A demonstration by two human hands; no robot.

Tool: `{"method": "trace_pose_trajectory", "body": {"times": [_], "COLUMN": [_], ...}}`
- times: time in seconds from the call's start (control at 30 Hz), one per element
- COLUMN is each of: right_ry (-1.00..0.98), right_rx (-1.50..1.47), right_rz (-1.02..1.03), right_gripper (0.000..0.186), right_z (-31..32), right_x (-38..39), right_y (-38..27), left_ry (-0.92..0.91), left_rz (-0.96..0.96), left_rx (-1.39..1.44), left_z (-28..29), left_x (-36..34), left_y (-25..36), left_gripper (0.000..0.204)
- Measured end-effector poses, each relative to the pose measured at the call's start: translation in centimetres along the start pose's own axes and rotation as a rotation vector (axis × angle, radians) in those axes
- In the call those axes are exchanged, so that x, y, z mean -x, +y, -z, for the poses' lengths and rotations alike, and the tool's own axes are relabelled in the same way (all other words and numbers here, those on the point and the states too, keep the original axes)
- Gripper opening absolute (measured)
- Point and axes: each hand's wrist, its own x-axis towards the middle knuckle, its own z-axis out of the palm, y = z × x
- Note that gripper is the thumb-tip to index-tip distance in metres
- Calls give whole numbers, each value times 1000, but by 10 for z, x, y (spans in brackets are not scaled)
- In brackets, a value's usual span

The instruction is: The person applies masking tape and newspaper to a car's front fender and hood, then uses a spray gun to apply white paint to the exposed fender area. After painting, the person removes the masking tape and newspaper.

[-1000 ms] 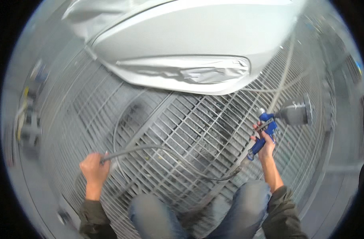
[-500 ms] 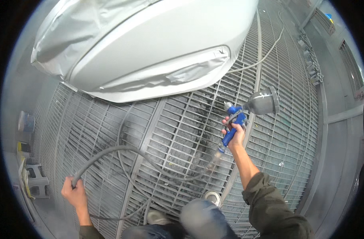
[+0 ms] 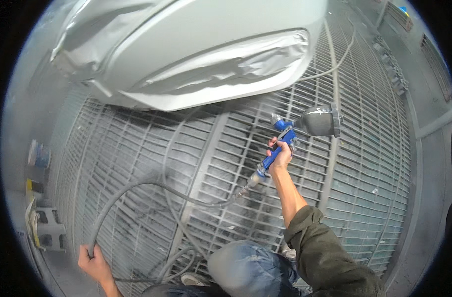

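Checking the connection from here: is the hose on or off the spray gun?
On: the grey hose runs to the metal fitting below the handle of the spray gun, with no visible gap.

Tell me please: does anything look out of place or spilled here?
Nothing looks clearly spilled. One small pale scrap lies on the floor grating, to the right of the right hand, and looks like stray litter. Grey hose also lies in loose loops near one shoe, which seems a little untidy.

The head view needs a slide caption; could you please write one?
Right hand grips a blue spray gun, left hand holds its grey hose, above a metal grating.
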Motion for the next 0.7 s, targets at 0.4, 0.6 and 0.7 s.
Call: {"method": "trace_pose_trajectory", "body": {"times": [0.4, 0.6, 0.7], "right_ry": [-281, -222, -156], "right_rx": [102, 233, 362], "right_rz": [-172, -65, 117], "right_gripper": [11, 14, 10], "right_z": [-128, -99, -73], "right_x": [140, 130, 105], "right_y": [144, 88, 18], "left_ry": [71, 43, -4], "left_rz": [141, 25, -15], "left_rx": [-51, -53, -74], "left_z": [76, 61, 35], "left_x": [38, 39, 41], "left_y": [-89, -69, -53], "left_gripper": [19, 22, 21]}}
